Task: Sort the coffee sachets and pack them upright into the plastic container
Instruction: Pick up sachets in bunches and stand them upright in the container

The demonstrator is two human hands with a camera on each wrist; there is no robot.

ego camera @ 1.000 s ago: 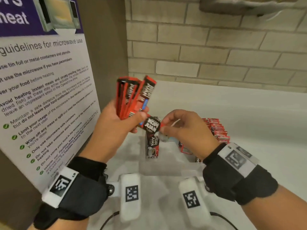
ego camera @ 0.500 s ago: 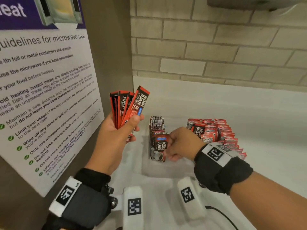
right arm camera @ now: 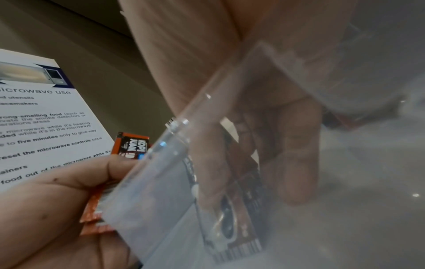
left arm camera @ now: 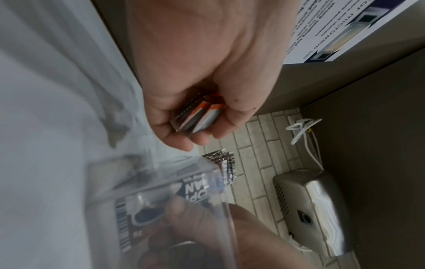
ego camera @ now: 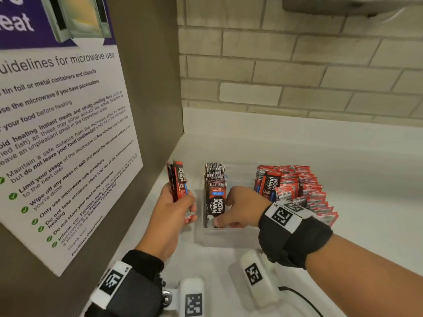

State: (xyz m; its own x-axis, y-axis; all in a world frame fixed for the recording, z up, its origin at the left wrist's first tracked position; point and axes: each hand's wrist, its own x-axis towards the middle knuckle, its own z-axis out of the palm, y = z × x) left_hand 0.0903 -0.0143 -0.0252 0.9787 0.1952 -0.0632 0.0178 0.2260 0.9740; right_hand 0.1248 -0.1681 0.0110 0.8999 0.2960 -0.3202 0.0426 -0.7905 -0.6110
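Observation:
My left hand (ego camera: 183, 207) grips a bundle of red sachets (ego camera: 177, 181) upright, just left of the clear plastic container (ego camera: 229, 232). In the left wrist view the bundle's (left arm camera: 197, 116) ends show between the curled fingers. My right hand (ego camera: 231, 213) reaches into the container's left part and pinches a black sachet (ego camera: 215, 204), which stands upright at the front of a row of black sachets (ego camera: 214, 172). Through the container wall (right arm camera: 161, 182) my fingers (right arm camera: 296, 154) lie against that sachet (right arm camera: 232, 218). Rows of red sachets (ego camera: 295, 186) fill the right part.
A brown side panel with a microwave poster (ego camera: 68, 133) stands close on the left. The brick wall (ego camera: 297, 65) runs behind the white counter (ego camera: 366, 179). A metal dispenser (ego camera: 343, 5) hangs above on the right. White counter stretches right of the container.
My right hand took a black sachet from beside the left hand's bundle and lowered it into the container. The left hand dropped lower with its red bundle.

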